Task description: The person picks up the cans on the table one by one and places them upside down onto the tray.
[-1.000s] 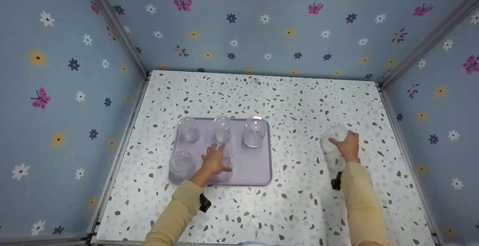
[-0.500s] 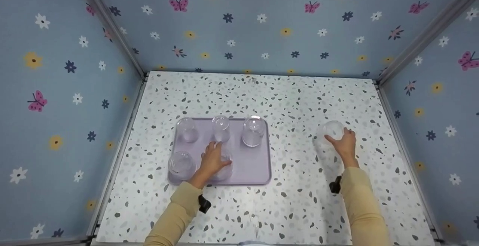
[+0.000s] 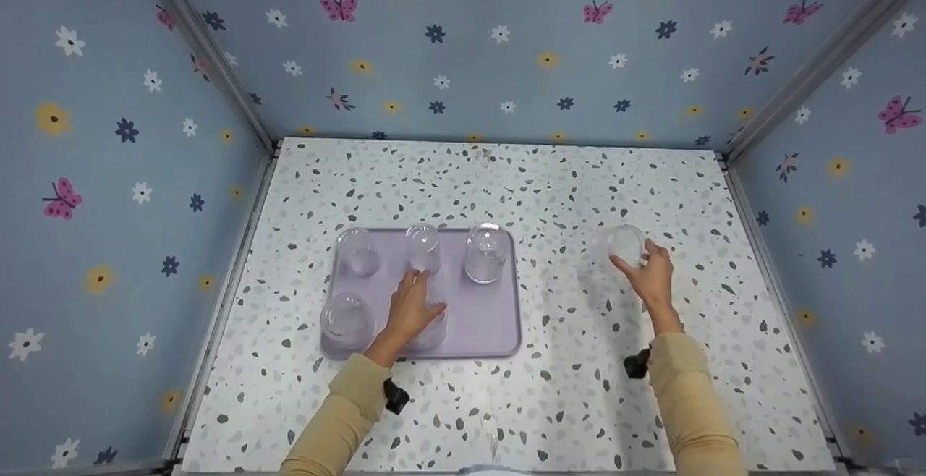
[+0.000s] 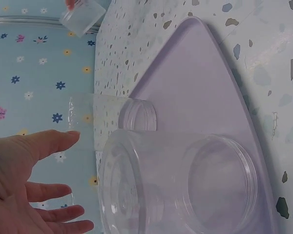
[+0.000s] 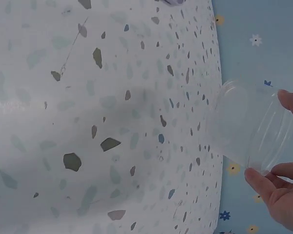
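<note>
My right hand grips a clear plastic jar by its upper end, at the right of the table. In the right wrist view, thumb and fingertips pinch opposite sides of that jar. My left hand hovers over a clear jar in the front middle of the lilac tray. Its fingers are spread and hold nothing; in the left wrist view they are apart from the large jar, which stands on the tray.
More clear jars stand on the tray: front left, back left, back middle and back right. The speckled white table is enclosed by blue flowered panels at the back and sides.
My right hand has carried its jar leftward and slightly farther back, toward the tray. The left hand stays over the front middle jar, and the jars on the tray have not moved.
</note>
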### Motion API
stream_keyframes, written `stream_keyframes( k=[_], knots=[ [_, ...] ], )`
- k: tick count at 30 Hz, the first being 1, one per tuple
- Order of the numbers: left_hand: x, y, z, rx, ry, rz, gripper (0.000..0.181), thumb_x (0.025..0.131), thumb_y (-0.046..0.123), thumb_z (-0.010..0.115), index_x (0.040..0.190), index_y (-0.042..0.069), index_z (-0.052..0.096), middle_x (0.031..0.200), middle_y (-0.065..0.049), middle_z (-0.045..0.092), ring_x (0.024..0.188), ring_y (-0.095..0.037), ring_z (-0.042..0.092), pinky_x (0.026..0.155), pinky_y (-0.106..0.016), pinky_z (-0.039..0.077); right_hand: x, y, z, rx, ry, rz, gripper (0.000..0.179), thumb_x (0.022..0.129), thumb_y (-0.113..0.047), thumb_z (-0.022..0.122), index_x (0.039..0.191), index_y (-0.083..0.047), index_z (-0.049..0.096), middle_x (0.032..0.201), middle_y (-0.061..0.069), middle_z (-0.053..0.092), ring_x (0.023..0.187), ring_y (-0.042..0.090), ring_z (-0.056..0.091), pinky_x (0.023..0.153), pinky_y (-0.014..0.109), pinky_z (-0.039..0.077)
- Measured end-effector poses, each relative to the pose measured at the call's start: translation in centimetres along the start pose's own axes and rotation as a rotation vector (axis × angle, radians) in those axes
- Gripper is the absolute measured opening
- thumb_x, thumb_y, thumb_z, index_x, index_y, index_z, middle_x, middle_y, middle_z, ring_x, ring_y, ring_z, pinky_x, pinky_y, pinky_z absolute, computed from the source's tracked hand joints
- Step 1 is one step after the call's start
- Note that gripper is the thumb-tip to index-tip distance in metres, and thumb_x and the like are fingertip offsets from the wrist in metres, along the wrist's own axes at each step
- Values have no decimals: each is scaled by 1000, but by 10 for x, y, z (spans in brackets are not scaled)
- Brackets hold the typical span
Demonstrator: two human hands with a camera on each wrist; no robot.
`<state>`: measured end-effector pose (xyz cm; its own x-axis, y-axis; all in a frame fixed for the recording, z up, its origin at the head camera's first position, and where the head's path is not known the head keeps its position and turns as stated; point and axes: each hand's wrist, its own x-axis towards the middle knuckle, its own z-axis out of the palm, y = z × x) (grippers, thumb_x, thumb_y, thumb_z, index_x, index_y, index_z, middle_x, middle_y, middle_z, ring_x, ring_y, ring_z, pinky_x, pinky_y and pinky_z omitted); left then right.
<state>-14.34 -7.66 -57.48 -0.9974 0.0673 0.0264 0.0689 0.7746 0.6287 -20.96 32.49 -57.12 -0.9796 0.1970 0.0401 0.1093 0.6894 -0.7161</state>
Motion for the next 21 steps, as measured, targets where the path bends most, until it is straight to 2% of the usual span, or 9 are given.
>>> stream_keyframes(
  k=[16,21],
  knots=[
    [5,8,1,-117,159,36,46,76,19,70,111,-4,53,108,-17,50,97,-34,52,82,-42,42,-22,-51,7,247,43,-123,71,72,-25,74,126,10,42,118,25,44,101,35,50,83,38,46],
    [6,12,0,-173,196,40,43,77,19,69,110,-4,53,108,-15,51,101,-30,51,87,-38,40,-40,-82,-2,334,21,-125,64,75,-10,70,125,14,39,118,30,43,102,41,49,82,39,45]
  ],
)
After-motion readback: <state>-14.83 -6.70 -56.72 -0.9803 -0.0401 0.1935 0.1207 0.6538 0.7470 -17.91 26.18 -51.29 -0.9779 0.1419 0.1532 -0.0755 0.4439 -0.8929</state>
